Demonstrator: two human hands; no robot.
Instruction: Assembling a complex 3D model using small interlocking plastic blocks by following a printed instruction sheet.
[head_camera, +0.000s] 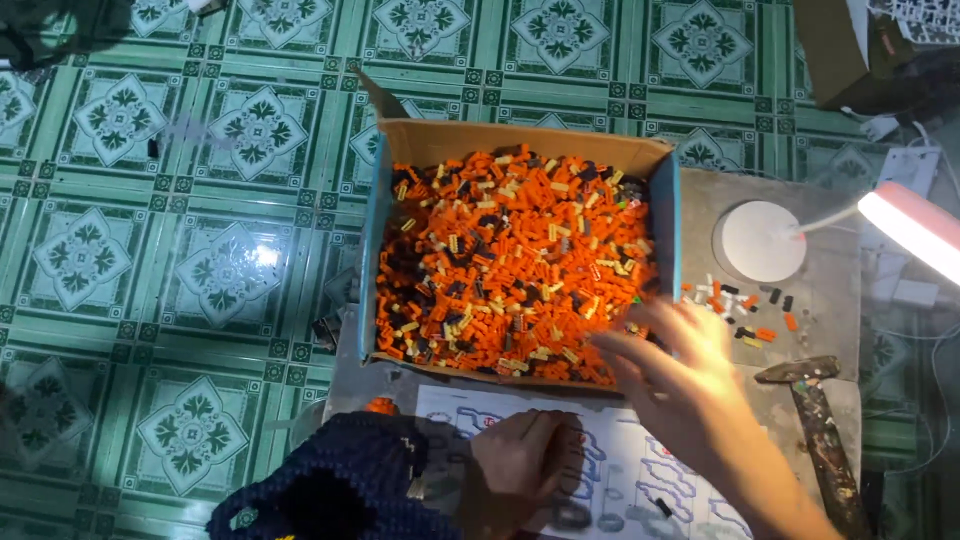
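Note:
A cardboard box with blue sides holds a heap of small orange, black and cream building bricks. My right hand reaches over the box's near right corner with fingers spread; it is blurred and I see nothing held in it. My left hand, in a dark knitted sleeve, rests with fingers curled on a printed instruction sheet in front of the box. Whether it grips anything is hidden.
To the right lie a few loose bricks on a grey surface, beside a round white lamp base with a lit lamp head. A rusty hammer lies at the right. Green patterned floor tiles surround everything.

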